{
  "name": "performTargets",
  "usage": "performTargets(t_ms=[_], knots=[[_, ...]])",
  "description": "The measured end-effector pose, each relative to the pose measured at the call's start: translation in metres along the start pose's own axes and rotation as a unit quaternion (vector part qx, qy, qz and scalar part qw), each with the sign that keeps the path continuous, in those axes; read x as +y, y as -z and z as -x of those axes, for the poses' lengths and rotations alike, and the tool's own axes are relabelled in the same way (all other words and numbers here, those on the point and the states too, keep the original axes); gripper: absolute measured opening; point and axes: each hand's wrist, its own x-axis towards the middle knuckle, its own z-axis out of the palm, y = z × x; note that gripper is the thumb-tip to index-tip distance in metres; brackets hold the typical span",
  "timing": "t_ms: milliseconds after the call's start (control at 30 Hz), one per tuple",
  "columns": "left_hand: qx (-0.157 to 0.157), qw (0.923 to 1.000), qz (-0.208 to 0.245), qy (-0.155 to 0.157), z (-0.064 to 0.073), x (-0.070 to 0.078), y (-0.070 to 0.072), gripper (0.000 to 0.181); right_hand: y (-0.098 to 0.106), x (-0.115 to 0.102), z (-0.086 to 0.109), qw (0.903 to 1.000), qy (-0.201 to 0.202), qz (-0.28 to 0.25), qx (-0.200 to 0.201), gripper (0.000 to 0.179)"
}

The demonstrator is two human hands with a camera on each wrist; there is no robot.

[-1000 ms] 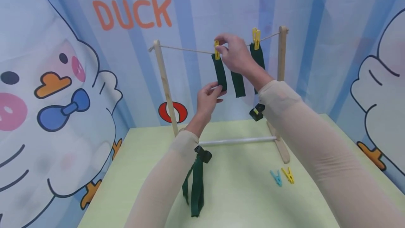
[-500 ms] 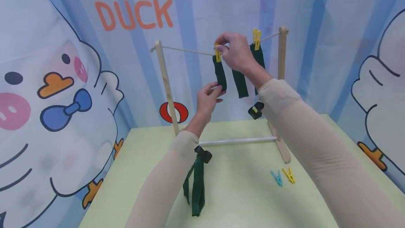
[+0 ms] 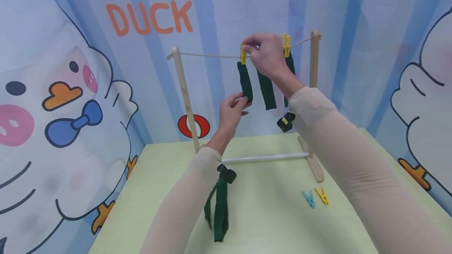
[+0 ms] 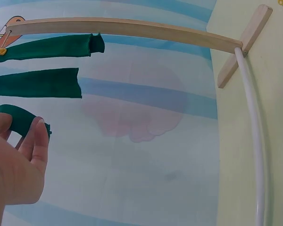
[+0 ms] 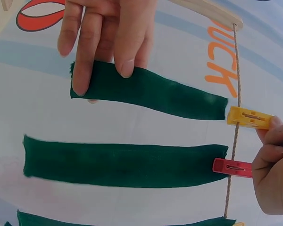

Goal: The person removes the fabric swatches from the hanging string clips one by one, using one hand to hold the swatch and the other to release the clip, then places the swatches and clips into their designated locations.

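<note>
My right hand (image 3: 266, 56) pinches a yellow clothespin (image 3: 243, 55) at the rope (image 3: 208, 55). Below it my left hand (image 3: 229, 113) holds the lower end of a dark green cloth strip (image 3: 245, 79) between thumb and fingers. In the right wrist view the strip's upper edge lies just short of the clothespin's tip, with a thin gap between. Beside it a second green strip (image 5: 127, 165) hangs from a red clothespin (image 5: 231, 167). Farther right, a third strip (image 3: 291, 64) hangs under yellow clothespins (image 3: 287, 45), partly hidden by my right arm.
Wooden posts (image 3: 183, 89) carry the rope, joined low down by a white rod (image 3: 265, 157). On the table (image 3: 268, 214) lie a blue clothespin (image 3: 308, 199) and a yellow one (image 3: 322, 196) at right. More green cloth (image 3: 221, 211) lies by my left forearm.
The yellow clothespin in my right hand dipped over the strip's top edge, then rose back up, and the strip's top now shows below it. My left hand has barely moved.
</note>
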Motion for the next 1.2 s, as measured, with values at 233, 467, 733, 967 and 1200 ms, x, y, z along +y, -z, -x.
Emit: performTargets(t_ms=[233,467,733,967,1200], knots=[[0.003,1.0000,-0.007,-0.005,0.003,0.000,0.002,0.029,0.000,0.000,-0.004,0.9978,-0.001,-0.035,0.057,0.021],[0.005,1.0000,0.004,-0.003,0.004,0.000,0.007,0.034,0.003,-0.002,-0.006,0.9942,-0.034,-0.068,0.076,0.021],[0.008,0.9998,0.015,-0.005,0.005,0.003,0.012,0.035,0.002,-0.004,-0.005,0.9938,-0.028,-0.077,0.076,0.022],[-0.001,0.9999,0.017,0.000,0.011,0.004,0.019,0.037,0.010,-0.002,0.005,0.9926,-0.025,-0.096,0.071,0.023],[-0.001,0.9998,0.015,-0.009,0.019,0.002,0.032,0.038,0.031,0.006,0.017,0.9863,-0.040,-0.126,0.099,0.028]])
